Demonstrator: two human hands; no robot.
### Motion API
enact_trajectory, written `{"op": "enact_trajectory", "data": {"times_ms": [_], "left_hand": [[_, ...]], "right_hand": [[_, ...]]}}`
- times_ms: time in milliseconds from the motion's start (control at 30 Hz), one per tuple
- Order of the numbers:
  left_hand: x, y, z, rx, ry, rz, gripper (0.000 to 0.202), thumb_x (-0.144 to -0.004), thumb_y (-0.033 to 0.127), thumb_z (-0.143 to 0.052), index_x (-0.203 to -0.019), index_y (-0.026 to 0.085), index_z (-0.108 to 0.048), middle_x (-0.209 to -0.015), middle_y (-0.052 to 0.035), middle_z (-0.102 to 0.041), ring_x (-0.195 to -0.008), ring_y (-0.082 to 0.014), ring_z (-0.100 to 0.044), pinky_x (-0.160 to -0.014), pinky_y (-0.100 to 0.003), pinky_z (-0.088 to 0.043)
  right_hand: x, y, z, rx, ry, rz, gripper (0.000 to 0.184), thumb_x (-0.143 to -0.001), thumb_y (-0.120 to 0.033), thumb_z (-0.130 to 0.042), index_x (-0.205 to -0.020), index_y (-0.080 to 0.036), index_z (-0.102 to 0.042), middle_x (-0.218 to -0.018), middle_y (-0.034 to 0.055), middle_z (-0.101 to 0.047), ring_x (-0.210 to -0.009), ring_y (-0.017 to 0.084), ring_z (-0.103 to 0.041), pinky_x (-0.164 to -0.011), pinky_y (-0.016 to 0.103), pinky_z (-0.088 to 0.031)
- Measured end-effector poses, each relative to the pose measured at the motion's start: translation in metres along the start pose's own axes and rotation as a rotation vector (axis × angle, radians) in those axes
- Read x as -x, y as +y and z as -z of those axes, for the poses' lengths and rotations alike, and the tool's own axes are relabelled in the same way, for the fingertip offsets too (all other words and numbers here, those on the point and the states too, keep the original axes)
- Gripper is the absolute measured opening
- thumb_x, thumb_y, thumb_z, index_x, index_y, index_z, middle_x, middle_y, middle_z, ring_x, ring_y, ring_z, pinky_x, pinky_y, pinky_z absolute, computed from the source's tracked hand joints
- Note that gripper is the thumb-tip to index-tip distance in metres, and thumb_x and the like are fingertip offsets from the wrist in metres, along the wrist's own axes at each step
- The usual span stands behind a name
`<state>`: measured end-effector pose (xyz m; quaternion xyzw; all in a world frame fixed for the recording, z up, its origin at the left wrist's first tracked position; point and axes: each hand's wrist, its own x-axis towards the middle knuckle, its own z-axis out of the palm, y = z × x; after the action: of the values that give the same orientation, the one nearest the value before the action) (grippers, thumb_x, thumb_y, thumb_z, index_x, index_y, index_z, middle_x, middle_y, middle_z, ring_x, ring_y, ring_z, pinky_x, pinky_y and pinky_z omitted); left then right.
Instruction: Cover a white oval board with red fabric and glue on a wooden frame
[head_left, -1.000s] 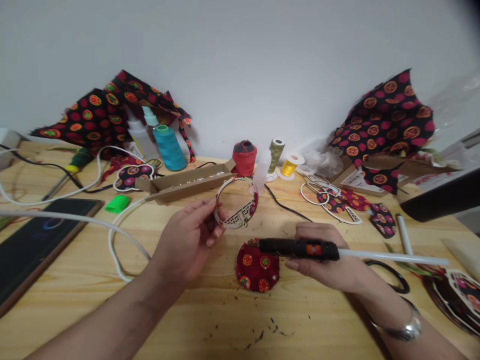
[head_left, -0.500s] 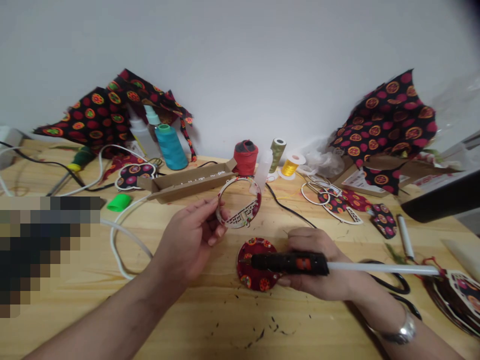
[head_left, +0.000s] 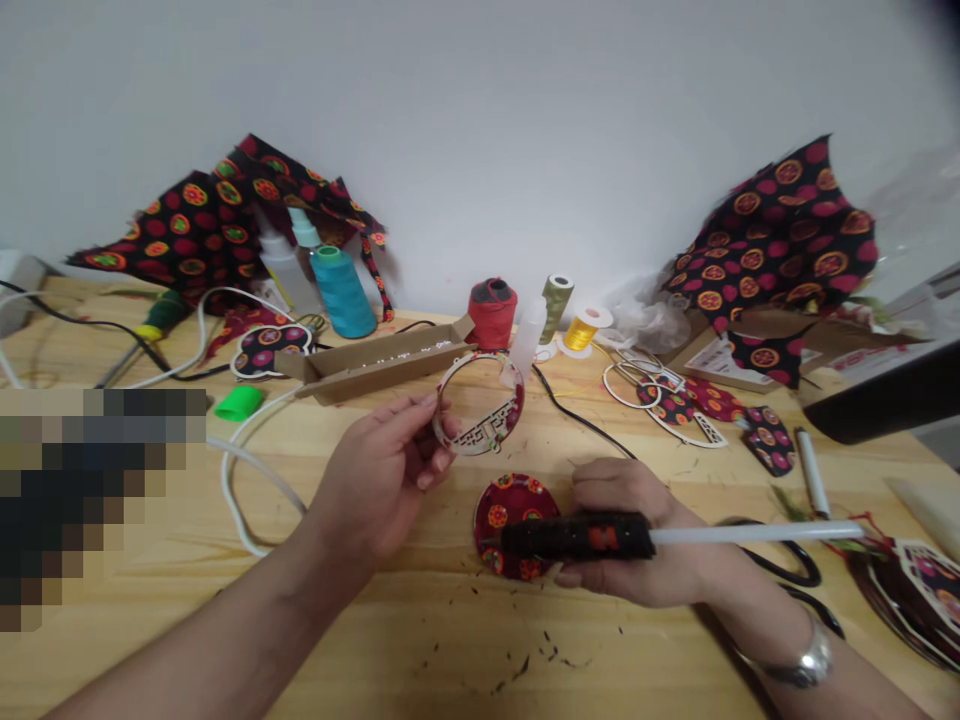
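My left hand pinches the left rim of a thin round openwork frame, holding it tilted above the table. The frame has a lattice pattern in its lower part and dark red along its right side. In my right hand is a black hot glue gun, with a long white glue stick coming out of its back end. The gun's tip lies over a round fabric-covered disc, dark red with orange fruit prints, on the table. Part of the disc is hidden beneath the gun.
Behind my hands stand a long cardboard box, red thread, a teal thread cone and a yellow spool. Printed fabric leans at the right. White cable curls at left; dark scraps lie in front.
The glue gun's tip has shifted slightly left and down over the disc, and its glue stick has moved left with it. My left hand and the frame have barely moved.
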<state>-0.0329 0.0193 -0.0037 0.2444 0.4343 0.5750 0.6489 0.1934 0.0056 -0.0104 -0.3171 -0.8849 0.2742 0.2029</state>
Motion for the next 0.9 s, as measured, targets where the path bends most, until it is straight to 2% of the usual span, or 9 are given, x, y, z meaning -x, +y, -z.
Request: {"op": "enact_trajectory", "data": {"times_ms": [400,533,667,767,900], "left_hand": [[0.000,0.001,-0.001,0.002,-0.007,0.007,0.010,-0.080,0.012,-0.053,-0.072,0.011,-0.059,-0.057,-0.0006,-0.060,-0.038,-0.0047,-0.046,-0.031,-0.011,-0.029],[0.000,0.000,-0.001,-0.009,0.002,0.006,0.010,-0.081,0.013,-0.053,-0.073,0.012,-0.059,-0.057,-0.0007,-0.060,-0.038,-0.0049,-0.046,-0.031,-0.011,-0.029],[0.001,0.001,-0.001,-0.011,0.011,0.006,0.012,-0.081,0.013,-0.053,-0.072,0.012,-0.059,-0.056,-0.0004,-0.060,-0.038,-0.0048,-0.045,-0.031,-0.011,-0.028],[0.001,0.001,-0.002,-0.021,0.019,0.001,0.012,-0.081,0.013,-0.053,-0.071,0.012,-0.059,-0.055,0.0001,-0.059,-0.038,-0.0048,-0.046,-0.031,-0.011,-0.029],[0.001,0.001,-0.002,-0.022,0.021,-0.013,0.009,-0.079,0.012,-0.055,-0.072,0.012,-0.060,-0.056,0.0001,-0.060,-0.038,-0.0048,-0.046,-0.031,-0.011,-0.029]], "right_hand": [[0.000,0.001,0.004,0.032,-0.024,-0.023,0.038,-0.076,-0.048,-0.061,-0.055,-0.019,-0.046,-0.054,-0.0038,-0.039,-0.052,0.011,-0.036,-0.051,0.026,-0.025],[0.000,0.000,0.007,-0.030,0.002,-0.006,0.042,-0.075,-0.050,-0.060,-0.053,-0.020,-0.041,-0.053,-0.0043,-0.037,-0.051,0.011,-0.034,-0.050,0.026,-0.025],[0.004,0.001,0.015,-0.197,0.018,-0.049,0.048,-0.076,-0.062,-0.053,-0.056,-0.019,-0.046,-0.054,-0.0013,-0.041,-0.052,0.013,-0.037,-0.049,0.028,-0.027],[0.010,0.002,0.023,-0.332,0.109,-0.083,0.049,-0.074,-0.066,-0.052,-0.060,-0.018,-0.052,-0.056,0.0016,-0.045,-0.052,0.014,-0.040,-0.048,0.029,-0.029],[0.022,0.012,0.031,-0.378,0.338,-0.171,0.043,-0.071,-0.063,-0.057,-0.059,-0.022,-0.055,-0.057,0.0034,-0.048,-0.056,0.019,-0.047,-0.052,0.033,-0.037]]}}
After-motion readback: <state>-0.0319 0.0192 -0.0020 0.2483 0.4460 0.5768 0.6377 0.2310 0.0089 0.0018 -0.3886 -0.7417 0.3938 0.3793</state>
